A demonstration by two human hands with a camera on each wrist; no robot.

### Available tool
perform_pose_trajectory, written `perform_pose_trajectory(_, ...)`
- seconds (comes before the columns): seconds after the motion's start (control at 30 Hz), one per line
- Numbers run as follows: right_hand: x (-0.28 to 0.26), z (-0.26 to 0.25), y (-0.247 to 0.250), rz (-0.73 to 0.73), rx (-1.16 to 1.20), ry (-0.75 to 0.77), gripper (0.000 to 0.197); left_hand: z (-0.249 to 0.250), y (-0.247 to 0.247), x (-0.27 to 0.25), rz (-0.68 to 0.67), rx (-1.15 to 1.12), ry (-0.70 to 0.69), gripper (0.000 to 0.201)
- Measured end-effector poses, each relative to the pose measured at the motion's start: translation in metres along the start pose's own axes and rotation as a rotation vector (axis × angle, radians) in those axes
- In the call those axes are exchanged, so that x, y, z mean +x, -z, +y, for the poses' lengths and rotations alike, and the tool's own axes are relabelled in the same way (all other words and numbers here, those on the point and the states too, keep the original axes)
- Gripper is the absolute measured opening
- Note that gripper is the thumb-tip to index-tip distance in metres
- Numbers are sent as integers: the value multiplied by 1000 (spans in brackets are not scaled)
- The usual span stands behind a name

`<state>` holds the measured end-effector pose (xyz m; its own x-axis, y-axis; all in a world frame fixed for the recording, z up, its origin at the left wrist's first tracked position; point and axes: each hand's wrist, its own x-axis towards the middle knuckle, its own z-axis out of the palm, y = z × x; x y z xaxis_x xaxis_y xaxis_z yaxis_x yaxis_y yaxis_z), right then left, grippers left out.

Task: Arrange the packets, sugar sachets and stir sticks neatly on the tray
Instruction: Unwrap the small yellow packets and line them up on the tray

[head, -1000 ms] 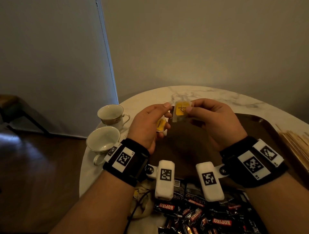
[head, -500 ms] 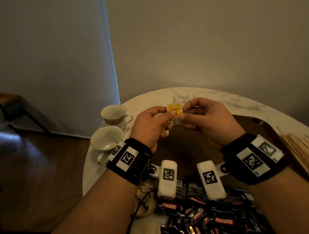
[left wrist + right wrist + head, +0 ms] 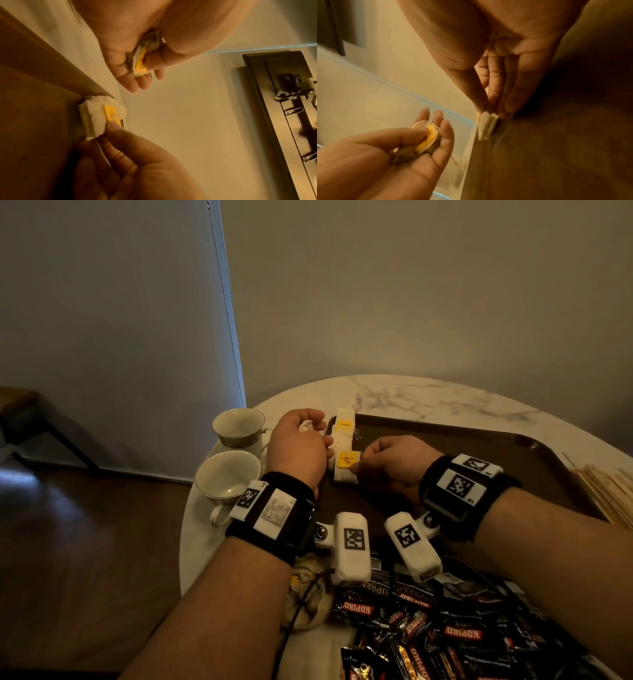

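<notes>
Hands, lowered from mid-air to the tray [image 3: 479, 436]: right hand [image 3: 394, 463] pinching one yellow-labelled sachet [image 3: 346, 467] onto its left edge, left hand [image 3: 298, 450] clutching spare sachets [image 3: 140, 60]; row begun.

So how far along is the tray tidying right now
Early days. Done: one yellow-labelled packet lies at the tray's far left corner. In hand: the right hand is setting a second packet behind it; the left hand holds more. Left: the Kopiko sachets piled on the table and the stir sticks beside the tray.
</notes>
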<state>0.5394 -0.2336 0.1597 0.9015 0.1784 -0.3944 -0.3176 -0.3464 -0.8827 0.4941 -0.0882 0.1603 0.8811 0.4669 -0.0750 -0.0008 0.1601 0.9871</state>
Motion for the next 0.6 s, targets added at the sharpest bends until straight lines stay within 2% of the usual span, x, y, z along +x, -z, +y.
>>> perform_pose_trajectory(0.3,6,-4,-7,-20,-116,-6,10,-8,5,9,4,119,6,49)
perform_pose_trajectory(0.47,-2,-5,-4,37,-17,-2,8,-7,3,8,-5,165,7,49)
perform_pose_trajectory(0.6,-5,-3,-7,3,53,-30,11,-8,2,8,-16,178,21,49)
